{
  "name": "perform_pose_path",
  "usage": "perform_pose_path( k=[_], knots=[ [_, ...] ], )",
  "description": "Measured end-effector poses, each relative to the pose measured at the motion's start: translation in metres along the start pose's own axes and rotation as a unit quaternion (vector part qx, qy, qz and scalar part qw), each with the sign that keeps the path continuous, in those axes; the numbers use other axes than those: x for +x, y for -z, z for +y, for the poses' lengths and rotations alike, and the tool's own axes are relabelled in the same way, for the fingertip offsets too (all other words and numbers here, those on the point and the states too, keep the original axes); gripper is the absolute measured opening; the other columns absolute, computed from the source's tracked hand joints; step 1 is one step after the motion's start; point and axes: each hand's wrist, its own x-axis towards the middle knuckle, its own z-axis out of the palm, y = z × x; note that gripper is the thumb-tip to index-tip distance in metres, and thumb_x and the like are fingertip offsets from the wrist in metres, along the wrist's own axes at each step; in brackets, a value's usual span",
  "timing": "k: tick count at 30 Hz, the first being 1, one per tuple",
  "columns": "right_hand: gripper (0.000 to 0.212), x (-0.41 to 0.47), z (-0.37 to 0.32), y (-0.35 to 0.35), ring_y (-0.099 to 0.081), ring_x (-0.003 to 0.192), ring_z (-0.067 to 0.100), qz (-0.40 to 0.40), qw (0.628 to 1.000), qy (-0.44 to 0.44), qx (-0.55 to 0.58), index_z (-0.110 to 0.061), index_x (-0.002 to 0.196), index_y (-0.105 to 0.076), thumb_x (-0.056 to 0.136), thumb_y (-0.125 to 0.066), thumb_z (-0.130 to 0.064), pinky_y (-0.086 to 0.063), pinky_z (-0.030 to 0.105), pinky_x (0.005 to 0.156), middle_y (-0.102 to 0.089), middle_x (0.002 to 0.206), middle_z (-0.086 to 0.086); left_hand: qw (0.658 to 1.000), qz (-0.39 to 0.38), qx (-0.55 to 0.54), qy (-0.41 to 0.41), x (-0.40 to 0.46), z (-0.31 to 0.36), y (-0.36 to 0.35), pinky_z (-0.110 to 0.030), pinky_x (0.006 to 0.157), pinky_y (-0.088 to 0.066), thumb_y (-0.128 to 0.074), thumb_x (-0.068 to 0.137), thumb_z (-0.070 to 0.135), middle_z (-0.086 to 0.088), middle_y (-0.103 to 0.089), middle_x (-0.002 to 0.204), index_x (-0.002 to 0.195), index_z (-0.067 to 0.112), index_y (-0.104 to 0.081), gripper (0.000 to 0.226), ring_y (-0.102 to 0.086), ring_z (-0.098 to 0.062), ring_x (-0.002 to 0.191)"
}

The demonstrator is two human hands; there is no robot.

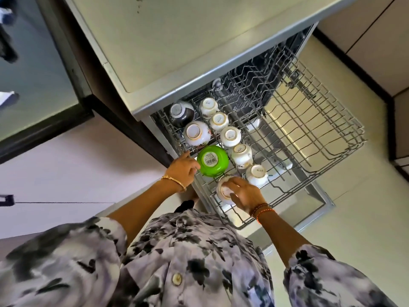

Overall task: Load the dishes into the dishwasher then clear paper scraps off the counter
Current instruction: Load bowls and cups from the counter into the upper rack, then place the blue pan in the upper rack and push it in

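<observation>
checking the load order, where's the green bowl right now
In the head view the green bowl sits upside down in the dishwasher rack's left column, touched by the left hand.

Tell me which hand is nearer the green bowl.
Left. The left hand touches the green bowl on its left side; the right hand is below it, gripping a white cup.
</observation>
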Motion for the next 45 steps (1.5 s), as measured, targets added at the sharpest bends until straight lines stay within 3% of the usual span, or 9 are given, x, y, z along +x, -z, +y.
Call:
perform_pose_path(
  k=[5, 10, 16, 23, 27, 32, 37, 41, 45],
  knots=[
    [0.016, 0.034, -0.027, 0.036, -0.058, 0.056, 0.006, 0.227, 0.957, -0.023, 0.178, -0.015, 0.079, -0.069, 0.077, -0.057, -0.026, -0.047, 0.021, 0.045, -0.067, 0.073, 0.002, 0.973, 0.197, -0.112, -0.045, -0.02, 0.016, 0.011, -0.028, 0.074, -0.046, -0.052, 0.082, 0.009, -0.018, -0.071, 0.094, 0.091, -0.001, -0.072, 0.024, -0.064, -0.023, 0.077],
    [0.016, 0.092, -0.104, 0.099, -0.044, 0.045, 0.009, 0.35, 0.773, -0.14, 0.511, -0.027, 0.062, -0.06, 0.076, -0.055, -0.033, -0.038, 0.02, 0.045, -0.052, 0.047, -0.011, 0.884, 0.434, -0.131, -0.116, -0.051, 0.016, 0.053, -0.02, 0.076, -0.047, -0.046, 0.079, 0.007, -0.012, -0.07, 0.085, 0.081, -0.001, -0.07, 0.026, -0.058, -0.012, 0.081],
    [0.025, 0.148, -0.184, 0.139, -0.044, 0.037, 0.003, 0.35, 0.714, 0.001, 0.607, -0.016, 0.063, -0.064, 0.08, -0.05, -0.028, -0.036, 0.014, 0.04, -0.054, 0.044, -0.01, 0.78, 0.583, -0.195, -0.118, -0.082, -0.01, 0.143, -0.008, 0.082, -0.044, -0.048, 0.083, -0.003, 0.001, -0.062, 0.092, 0.09, 0.008, -0.067, 0.023, -0.056, 0.012, 0.087],
    [0.021, 0.247, -0.291, 0.137, -0.042, 0.036, 0.005, 0.342, 0.686, 0.054, 0.639, -0.009, 0.068, -0.056, 0.084, -0.05, -0.021, -0.035, 0.012, 0.039, -0.05, 0.043, -0.008, 0.673, 0.626, -0.393, -0.013, -0.137, -0.08, 0.24, -0.028, 0.065, -0.046, -0.052, 0.078, 0.005, 0.007, -0.06, 0.079, 0.083, 0.028, -0.06, 0.025, -0.056, -0.006, 0.068],
    [0.02, 0.297, -0.337, 0.119, -0.043, 0.036, 0.004, 0.287, 0.709, -0.002, 0.645, -0.014, 0.075, -0.059, 0.091, -0.048, -0.01, -0.035, 0.015, 0.036, -0.054, 0.045, -0.007, 0.65, 0.616, -0.445, 0.0, -0.158, -0.121, 0.278, -0.016, 0.06, -0.044, -0.051, 0.085, -0.007, 0.014, -0.059, 0.073, 0.084, 0.023, -0.058, 0.031, -0.054, 0.005, 0.059],
    [0.015, 0.345, -0.347, 0.098, -0.051, 0.041, 0.001, 0.139, 0.839, -0.106, 0.515, -0.02, 0.078, -0.06, 0.088, -0.057, -0.009, -0.04, 0.015, 0.039, -0.058, 0.053, -0.01, 0.628, 0.58, -0.517, 0.046, -0.155, -0.162, 0.318, -0.011, 0.053, -0.044, -0.051, 0.086, -0.003, 0.008, -0.053, 0.085, 0.086, 0.023, -0.056, 0.027, -0.053, -0.001, 0.072],
    [0.037, 0.405, -0.344, 0.088, -0.057, 0.091, 0.017, 0.019, 0.972, -0.066, 0.223, -0.013, 0.115, -0.057, 0.082, -0.068, -0.025, -0.046, 0.032, 0.085, -0.059, 0.094, 0.001, 0.598, 0.528, -0.598, 0.08, -0.135, -0.187, 0.351, -0.016, 0.059, -0.046, -0.049, 0.09, 0.002, 0.008, -0.054, 0.085, 0.086, 0.024, -0.054, 0.023, -0.052, -0.005, 0.074],
    [0.063, 0.451, -0.353, 0.075, -0.049, 0.116, 0.027, -0.012, 0.994, -0.047, 0.101, -0.009, 0.129, -0.047, 0.08, -0.067, -0.043, -0.04, 0.034, 0.096, -0.049, 0.126, 0.013, 0.542, 0.462, -0.693, 0.112, -0.116, -0.208, 0.372, -0.022, 0.066, -0.048, -0.049, 0.092, 0.008, 0.003, -0.055, 0.087, 0.096, 0.017, -0.056, 0.012, -0.054, -0.012, 0.079],
    [0.071, 0.5, -0.371, 0.068, -0.043, 0.123, 0.033, -0.025, 0.998, -0.041, 0.037, -0.004, 0.13, -0.042, 0.079, -0.066, -0.047, -0.041, 0.04, 0.095, -0.046, 0.13, 0.016, 0.543, 0.446, -0.697, 0.141, -0.094, -0.225, 0.4, -0.023, 0.069, -0.048, -0.048, 0.093, 0.009, 0.001, -0.054, 0.101, 0.122, 0.013, -0.052, 0.029, -0.054, -0.017, 0.09]
  ],
)
